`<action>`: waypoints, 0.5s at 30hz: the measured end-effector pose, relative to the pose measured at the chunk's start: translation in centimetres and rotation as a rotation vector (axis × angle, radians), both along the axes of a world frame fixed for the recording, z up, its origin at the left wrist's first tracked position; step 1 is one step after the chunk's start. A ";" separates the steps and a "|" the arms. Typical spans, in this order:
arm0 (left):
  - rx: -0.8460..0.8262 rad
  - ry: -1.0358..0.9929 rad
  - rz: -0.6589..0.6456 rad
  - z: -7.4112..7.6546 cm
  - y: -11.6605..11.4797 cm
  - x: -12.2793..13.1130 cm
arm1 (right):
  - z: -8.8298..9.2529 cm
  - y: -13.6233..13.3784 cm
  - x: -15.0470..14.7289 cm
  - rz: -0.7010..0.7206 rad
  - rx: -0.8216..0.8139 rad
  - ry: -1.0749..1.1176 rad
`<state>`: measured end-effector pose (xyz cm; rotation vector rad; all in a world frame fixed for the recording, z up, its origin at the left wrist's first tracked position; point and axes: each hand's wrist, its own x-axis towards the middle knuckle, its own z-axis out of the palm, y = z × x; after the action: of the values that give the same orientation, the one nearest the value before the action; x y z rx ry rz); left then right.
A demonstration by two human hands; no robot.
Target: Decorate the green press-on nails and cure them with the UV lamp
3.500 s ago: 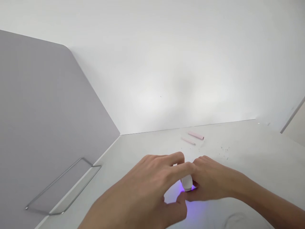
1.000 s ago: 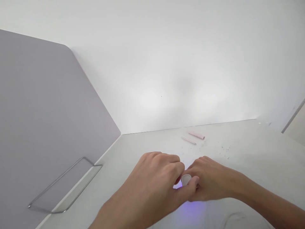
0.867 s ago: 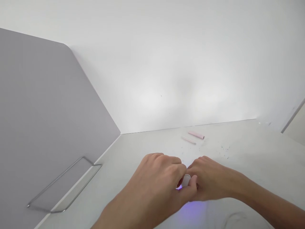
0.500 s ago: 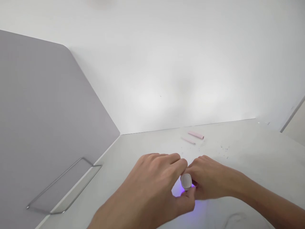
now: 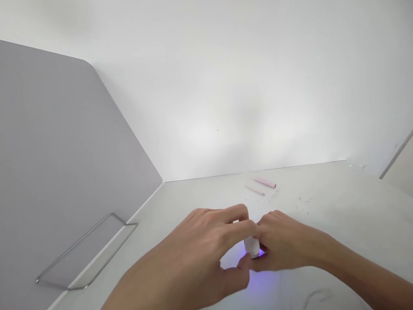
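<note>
A small white device [image 5: 252, 247] sits upright between my two hands on the white table [image 5: 338, 202], throwing a purple glow onto the surface below it. My left hand [image 5: 206, 245] curls over it from the left, index finger on its top and thumb beneath near the glow. My right hand [image 5: 284, 243] is closed around its right side, fingers tucked under and mostly hidden. Both hands touch each other above the device.
A pink tube [image 5: 265, 182] and a thin pink stick [image 5: 255, 190] lie near the table's far edge by the white wall. Dark specks [image 5: 303, 201] dot the table to the right. A grey divider panel [image 5: 64, 150] with a metal wire bracket [image 5: 87, 252] stands left.
My left hand's fingers have shifted on the device, the thumb dropping lower and the index finger stretching across its top. The right hand and the device stay in place.
</note>
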<state>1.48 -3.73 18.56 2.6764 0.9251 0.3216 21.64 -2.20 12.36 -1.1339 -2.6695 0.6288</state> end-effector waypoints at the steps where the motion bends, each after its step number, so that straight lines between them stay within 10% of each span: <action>1: -0.015 0.004 -0.007 0.1 0.1 -0.1 | 0.0 0.0 0.0 0.002 -0.004 -0.001; 15: -0.066 0.043 -0.030 0.0 0.8 -0.2 | -0.1 -0.2 0.1 -0.017 -0.026 0.020</action>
<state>1.24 -2.94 18.60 2.6435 0.8911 0.2245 21.70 -2.44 12.27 -1.1487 -2.6396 0.6699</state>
